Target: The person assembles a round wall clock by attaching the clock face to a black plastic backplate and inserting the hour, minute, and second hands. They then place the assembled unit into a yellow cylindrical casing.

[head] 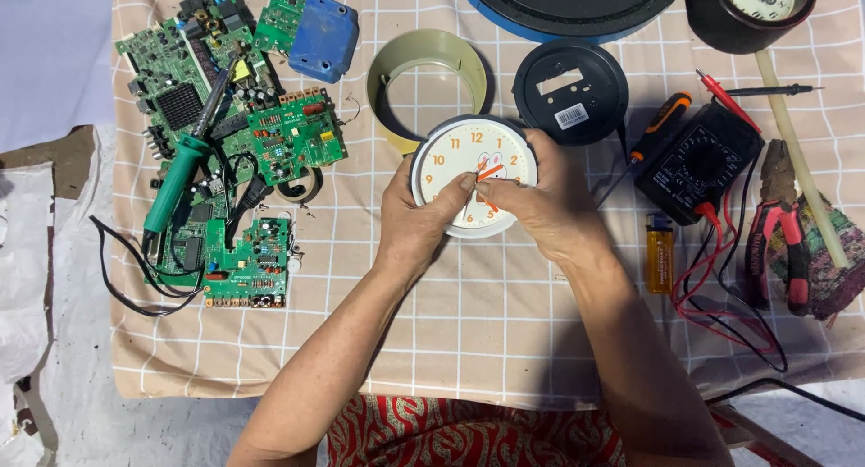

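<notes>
A round white clock face (pixel 472 172) with orange numerals lies near the middle of the checked worktop (pixel 468 314), held between both hands. The left hand (pixel 412 219) cups its lower left edge, its fingers closed on the rim. The right hand (pixel 541 201) pinches the orange clock hands (pixel 487 171) at the centre. Just behind lie a beige ring (pixel 429 81) and a black back cover (pixel 569 90); a multimeter (pixel 698 160) sits to the right, green circuit boards (pixel 234 151) well left.
</notes>
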